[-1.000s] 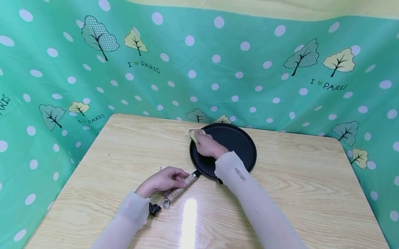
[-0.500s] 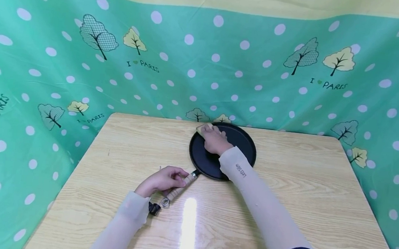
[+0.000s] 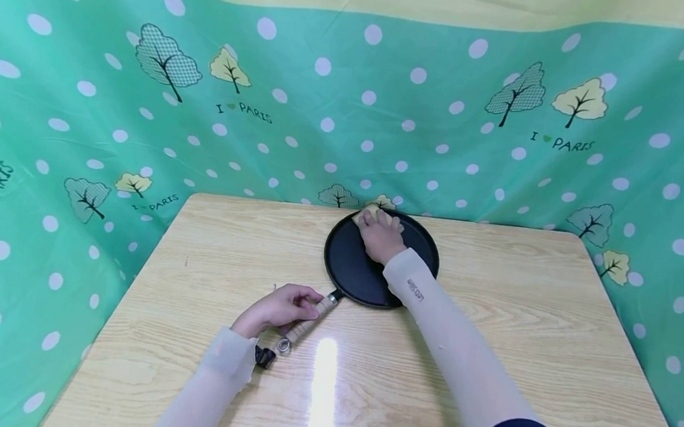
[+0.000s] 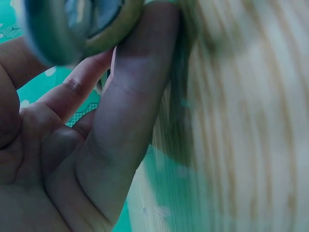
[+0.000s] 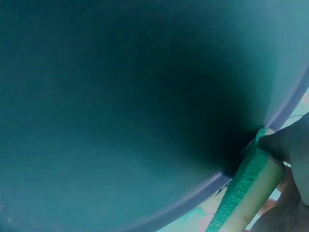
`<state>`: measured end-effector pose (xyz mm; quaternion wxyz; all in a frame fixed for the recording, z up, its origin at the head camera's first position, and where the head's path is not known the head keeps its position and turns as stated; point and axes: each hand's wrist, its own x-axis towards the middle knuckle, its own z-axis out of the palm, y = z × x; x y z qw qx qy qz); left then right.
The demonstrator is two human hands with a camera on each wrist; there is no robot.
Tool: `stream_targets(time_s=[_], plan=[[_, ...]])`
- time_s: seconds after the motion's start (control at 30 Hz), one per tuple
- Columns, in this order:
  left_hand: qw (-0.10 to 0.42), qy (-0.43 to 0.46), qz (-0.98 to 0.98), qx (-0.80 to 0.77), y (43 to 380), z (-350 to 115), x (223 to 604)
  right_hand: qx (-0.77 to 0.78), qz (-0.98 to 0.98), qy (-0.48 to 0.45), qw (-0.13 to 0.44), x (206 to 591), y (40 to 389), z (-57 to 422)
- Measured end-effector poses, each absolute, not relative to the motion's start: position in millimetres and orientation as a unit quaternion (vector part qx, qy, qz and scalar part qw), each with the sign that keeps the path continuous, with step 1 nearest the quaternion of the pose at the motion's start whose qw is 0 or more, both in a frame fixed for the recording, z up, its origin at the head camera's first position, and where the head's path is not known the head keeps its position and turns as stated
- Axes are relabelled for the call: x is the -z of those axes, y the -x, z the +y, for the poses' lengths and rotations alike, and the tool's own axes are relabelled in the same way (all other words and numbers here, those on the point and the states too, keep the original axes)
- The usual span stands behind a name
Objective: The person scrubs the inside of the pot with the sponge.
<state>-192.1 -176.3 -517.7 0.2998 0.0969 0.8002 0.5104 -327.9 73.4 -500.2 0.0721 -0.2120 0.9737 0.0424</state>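
A round black frying pan (image 3: 352,269) lies flat near the table's back edge, its wooden handle (image 3: 305,327) slanting toward the front left. My left hand (image 3: 283,309) grips that handle between thumb and fingers; in the left wrist view the handle's end (image 4: 104,34) rests between them. With my right hand (image 3: 382,236) I hold a sponge (image 3: 362,217) at the pan's far rim. The right wrist view shows the sponge's green scouring side (image 5: 246,181) against the rim and its pale side toward my fingers (image 5: 285,142).
The pan stands on a light wood-grain table (image 3: 521,341). Right behind the table's back edge hangs a green dotted cloth (image 3: 302,113), which also runs down both sides. A metal ring (image 3: 283,345) sits at the handle's end.
My right hand has slid the sponge from the pan's left rim along to the far rim, moving right and slightly back. The left hand and the pan have stayed in place.
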Motion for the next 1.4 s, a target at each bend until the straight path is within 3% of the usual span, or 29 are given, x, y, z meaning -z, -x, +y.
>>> stream_targets(time_s=[0.8, 1.4], plan=[[0.313, -0.079, 0.810, -0.489, 191, -173, 510, -0.101, 0.976, 0.164, 0.106, 491, 327, 136], [0.302, -0.087, 0.813, -0.491, 192, -173, 513, -0.109, 0.970, 0.183, 0.119, 473, 288, 180]])
